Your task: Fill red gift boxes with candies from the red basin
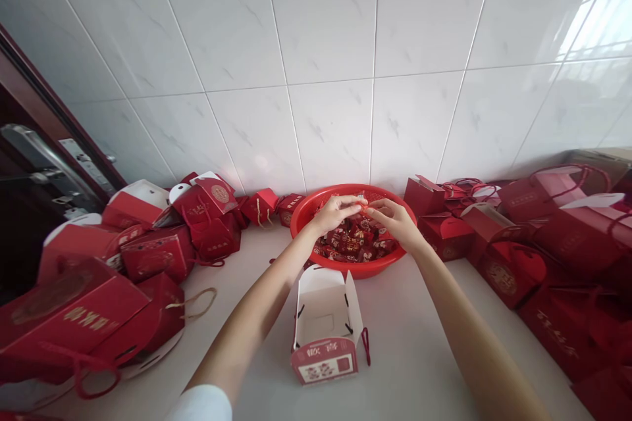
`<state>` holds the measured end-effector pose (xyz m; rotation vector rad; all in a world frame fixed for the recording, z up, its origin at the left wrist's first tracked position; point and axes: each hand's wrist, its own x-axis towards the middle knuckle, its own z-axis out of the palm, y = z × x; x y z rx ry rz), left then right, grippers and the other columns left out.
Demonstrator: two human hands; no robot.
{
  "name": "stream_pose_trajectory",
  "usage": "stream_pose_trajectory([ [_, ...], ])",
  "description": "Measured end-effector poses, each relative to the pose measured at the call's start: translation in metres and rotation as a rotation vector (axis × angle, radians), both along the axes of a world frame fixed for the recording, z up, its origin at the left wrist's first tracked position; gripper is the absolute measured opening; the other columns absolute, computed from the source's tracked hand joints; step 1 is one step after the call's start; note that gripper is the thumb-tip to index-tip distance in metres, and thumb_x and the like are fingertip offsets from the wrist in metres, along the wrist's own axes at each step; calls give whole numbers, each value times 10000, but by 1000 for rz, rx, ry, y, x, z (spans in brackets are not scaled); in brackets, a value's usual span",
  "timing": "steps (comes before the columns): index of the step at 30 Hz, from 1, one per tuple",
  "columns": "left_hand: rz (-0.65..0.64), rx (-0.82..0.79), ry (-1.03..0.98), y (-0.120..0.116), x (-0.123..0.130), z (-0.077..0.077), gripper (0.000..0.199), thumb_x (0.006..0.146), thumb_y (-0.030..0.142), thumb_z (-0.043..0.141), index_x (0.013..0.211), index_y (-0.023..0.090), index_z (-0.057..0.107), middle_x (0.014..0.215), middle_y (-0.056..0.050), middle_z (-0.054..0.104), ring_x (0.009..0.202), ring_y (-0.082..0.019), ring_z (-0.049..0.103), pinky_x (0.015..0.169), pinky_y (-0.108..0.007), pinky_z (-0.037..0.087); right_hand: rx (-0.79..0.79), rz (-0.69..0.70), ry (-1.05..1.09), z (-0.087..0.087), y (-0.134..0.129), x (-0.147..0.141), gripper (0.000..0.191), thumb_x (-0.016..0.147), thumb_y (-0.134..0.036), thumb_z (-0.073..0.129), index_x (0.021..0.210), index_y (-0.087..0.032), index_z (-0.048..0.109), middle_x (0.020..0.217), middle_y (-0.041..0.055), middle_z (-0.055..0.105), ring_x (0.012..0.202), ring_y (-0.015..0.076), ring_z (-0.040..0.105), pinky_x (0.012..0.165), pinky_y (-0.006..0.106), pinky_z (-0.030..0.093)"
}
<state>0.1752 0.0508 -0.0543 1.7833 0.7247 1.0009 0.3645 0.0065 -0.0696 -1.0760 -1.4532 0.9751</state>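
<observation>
Both hands are over a red plastic basket (302, 216) that holds many small dark-red wrapped candies (345, 240). My left hand (336, 212) and my right hand (394, 218) meet above its middle, fingertips pinched on one small orange-red wrapped candy (364, 206). Fingers cover most of that piece. Nearer to me, between my forearms, stands an open gift box (326, 358), red and white outside with a white inside. Its flaps are up, nothing lies in it, and a dark red cord loop hangs at its right side.
Red gift boxes (160, 253) with cord handles are piled on the left of the white table (395, 342). More red boxes (508, 270) crowd the right side. A tiled wall (330, 125) rises behind the basket, and a door handle (39, 148) is at far left.
</observation>
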Motion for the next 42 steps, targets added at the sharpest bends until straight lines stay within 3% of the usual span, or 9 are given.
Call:
stream_pose_trajectory([
  [3,-54,31,82,1,1,-3,279,797,300,740,1032,150,734,1107,-107,739,1034,-227,673,943,-372,511,30,81,-32,-2,1,1,463,681,-622,758,824,-188,678,710,39,696,685,195,643,608,306,501],
  [7,-10,-5,201,1,2,-4,279,825,250,680,1090,168,718,1063,-100,747,973,-217,692,850,-334,535,32,19,52,-4,3,1,439,622,-599,796,694,-196,635,662,27,674,622,174,605,597,310,489],
  [11,-156,16,610,-2,1,-6,148,721,207,711,849,212,787,872,-42,768,818,-207,696,740,-279,527,16,-95,178,-3,2,0,336,656,-498,771,691,-211,601,645,6,645,614,174,616,607,309,492],
  [14,-292,-151,915,-3,-1,-11,171,638,194,711,776,244,798,671,-8,720,581,-184,633,548,-263,479,5,-146,222,-4,3,0,268,659,-413,745,734,-219,576,652,-9,641,592,172,621,593,305,488],
  [17,-175,-208,1042,-1,-2,-16,178,535,158,743,693,234,779,594,-22,678,494,-198,587,485,-286,453,-9,-198,263,-6,6,1,241,645,-355,717,780,-223,567,665,-15,644,586,176,628,592,308,487],
  [21,0,-218,1058,6,-6,-25,153,448,171,826,535,203,704,540,-61,636,540,-260,623,528,-340,503,-29,-198,301,-8,10,1,273,629,-322,689,866,-210,611,702,-11,662,595,183,641,631,333,505],
  [29,26,-64,1075,20,-13,-48,337,294,16,758,347,201,481,439,-18,540,551,-219,591,506,-272,476,30,-194,268,-10,10,1,230,622,-323,695,803,-208,614,728,7,674,646,177,625,617,307,493],
  [36,-53,-190,1108,1,-11,-18,124,461,134,708,533,198,630,468,-32,607,423,-203,558,419,-269,404,27,-195,272,-11,12,0,226,609,-326,698,772,-217,585,750,5,667,641,166,608,597,294,473],
  [42,-6,-288,612,-5,-2,-3,253,574,128,631,808,197,700,618,9,670,503,-142,563,459,-225,401,24,-193,232,-13,14,1,257,619,-367,714,789,-218,590,714,-1,636,664,180,602,634,316,482],
])
